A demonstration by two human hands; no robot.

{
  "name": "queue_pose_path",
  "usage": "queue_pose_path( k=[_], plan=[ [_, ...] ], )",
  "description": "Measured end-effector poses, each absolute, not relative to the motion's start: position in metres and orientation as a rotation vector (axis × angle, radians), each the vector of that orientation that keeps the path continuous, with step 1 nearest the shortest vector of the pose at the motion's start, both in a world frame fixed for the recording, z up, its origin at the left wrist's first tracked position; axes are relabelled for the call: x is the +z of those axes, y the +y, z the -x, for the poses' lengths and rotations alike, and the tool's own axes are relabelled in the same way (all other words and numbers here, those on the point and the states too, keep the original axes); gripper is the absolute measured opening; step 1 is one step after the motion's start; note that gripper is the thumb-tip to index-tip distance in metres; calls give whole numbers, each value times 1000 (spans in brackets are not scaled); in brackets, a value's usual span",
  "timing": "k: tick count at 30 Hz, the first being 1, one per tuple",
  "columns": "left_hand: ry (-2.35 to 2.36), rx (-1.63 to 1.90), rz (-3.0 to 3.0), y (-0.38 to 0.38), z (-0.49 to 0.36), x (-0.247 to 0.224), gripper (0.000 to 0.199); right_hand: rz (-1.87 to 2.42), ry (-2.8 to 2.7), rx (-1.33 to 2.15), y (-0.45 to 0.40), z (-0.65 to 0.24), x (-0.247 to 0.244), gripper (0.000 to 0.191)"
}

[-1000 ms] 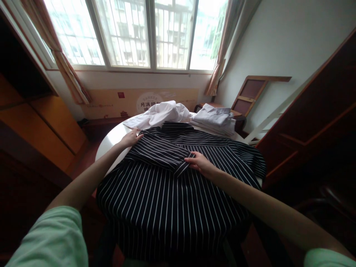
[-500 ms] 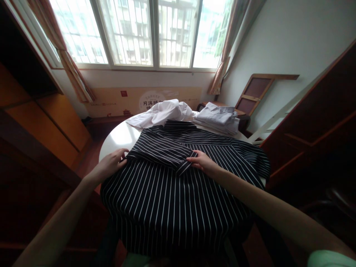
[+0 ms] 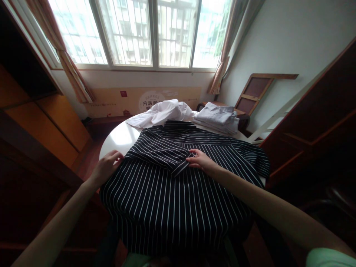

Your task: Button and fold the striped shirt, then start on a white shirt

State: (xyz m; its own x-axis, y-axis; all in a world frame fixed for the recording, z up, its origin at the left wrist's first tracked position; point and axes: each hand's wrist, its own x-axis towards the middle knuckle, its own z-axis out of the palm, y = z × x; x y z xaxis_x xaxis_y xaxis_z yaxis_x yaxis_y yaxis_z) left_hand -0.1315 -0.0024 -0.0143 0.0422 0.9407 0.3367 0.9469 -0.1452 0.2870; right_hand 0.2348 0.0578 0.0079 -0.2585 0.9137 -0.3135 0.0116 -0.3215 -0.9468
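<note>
A black shirt with white stripes lies back side up, its collar toward the window and its hem hanging over the table's near edge. One sleeve is folded across its back, with the cuff near the middle. My left hand is closed in a pinch at the shirt's left edge, where the sleeve folds over. My right hand has its fingertips on the cuff end, thumb and fingers around its edge. The other sleeve drapes at the right side.
The shirt rests on a round white table. Behind it lie a crumpled white garment and a stack of folded light clothes. A wooden cabinet stands left, a dark red wooden panel right, and a window ahead.
The folded sleeve and its cuff have shifted slightly left. My left hand has moved a little left as well, while my right hand stays almost in place.
</note>
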Motion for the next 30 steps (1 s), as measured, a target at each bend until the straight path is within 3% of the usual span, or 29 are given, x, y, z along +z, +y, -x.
queue_pose_path(
  k=[5,9,12,16,25,30],
  plan=[
    [-1968,-500,2254,0,131,-6,16,1394,-1469,1647,59,-243,18,37],
    [-1877,-575,2293,5,126,-4,21,1407,-1854,958,56,-248,19,38],
    [-1851,-621,2381,10,122,-8,17,1064,-2169,519,44,-244,23,43],
    [-1880,-687,2392,14,121,-15,9,549,-2587,505,28,-231,28,48],
    [-1848,-756,2290,12,122,-16,5,372,-2624,-209,40,-213,12,19],
    [-1810,-782,2263,11,124,-17,8,549,-2317,-162,48,-220,21,17]
  ],
)
